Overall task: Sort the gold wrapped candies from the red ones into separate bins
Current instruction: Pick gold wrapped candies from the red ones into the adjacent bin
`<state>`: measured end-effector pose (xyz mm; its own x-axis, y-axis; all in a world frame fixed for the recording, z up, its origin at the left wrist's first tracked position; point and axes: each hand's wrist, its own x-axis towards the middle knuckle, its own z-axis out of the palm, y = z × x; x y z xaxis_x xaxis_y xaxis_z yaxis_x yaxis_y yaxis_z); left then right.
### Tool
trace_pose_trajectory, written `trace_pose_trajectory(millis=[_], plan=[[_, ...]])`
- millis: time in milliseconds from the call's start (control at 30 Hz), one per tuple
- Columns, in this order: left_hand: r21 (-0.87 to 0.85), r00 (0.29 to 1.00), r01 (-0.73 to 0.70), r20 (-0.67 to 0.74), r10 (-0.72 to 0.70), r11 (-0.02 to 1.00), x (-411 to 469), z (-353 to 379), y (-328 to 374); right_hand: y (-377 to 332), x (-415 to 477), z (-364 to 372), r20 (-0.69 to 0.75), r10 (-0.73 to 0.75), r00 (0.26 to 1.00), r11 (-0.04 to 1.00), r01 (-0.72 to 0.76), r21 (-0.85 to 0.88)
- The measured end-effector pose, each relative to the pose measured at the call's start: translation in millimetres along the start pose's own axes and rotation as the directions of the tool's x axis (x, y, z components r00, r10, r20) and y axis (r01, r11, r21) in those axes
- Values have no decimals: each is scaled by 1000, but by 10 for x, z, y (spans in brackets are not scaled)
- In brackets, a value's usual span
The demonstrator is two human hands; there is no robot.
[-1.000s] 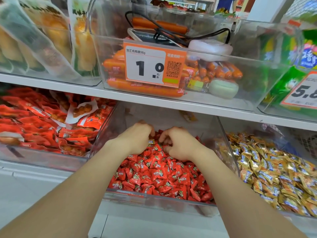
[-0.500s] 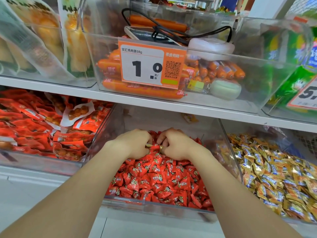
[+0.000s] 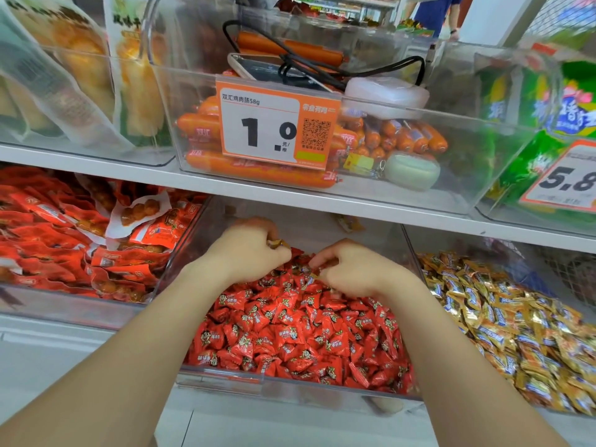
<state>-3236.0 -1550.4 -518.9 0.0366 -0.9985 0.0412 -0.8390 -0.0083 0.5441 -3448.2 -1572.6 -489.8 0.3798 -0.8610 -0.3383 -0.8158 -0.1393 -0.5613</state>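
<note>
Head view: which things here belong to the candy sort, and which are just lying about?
Job: left hand, pinching a gold candy; right hand, fingers in the red candies; their clear bin; gold pile in the bin to the right.
Lying about: sausages, price tag, phone, cable, white case, orange snack packs.

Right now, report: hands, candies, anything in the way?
Left hand grips gold candy. Right hand pinches second gold candy over red candies. Gold bin right, clear wall between.
</note>
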Motion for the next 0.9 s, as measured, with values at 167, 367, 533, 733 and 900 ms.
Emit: trace_pose_trajectory(millis=[167,367,533,733,900], plan=[[-152,998,62,31,-57,986,-52,-27,18,8,89,-50,-312,39,949,999,-46,-13],[-217,996,83,52,-73,973,-51,15,32,98,351,207,-172,-182,968,953,131,-272],[-78,996,86,36,-84,993,-57,53,50,190,664,379,-161,-183,970,896,97,-434],[102,997,37,-74,-30,994,133,201,-65,186,723,355,-204,-139,969,877,25,-480],[166,992,-79,106,62,983,193,369,9,157,684,357,-193,-114,974,874,5,-487]])
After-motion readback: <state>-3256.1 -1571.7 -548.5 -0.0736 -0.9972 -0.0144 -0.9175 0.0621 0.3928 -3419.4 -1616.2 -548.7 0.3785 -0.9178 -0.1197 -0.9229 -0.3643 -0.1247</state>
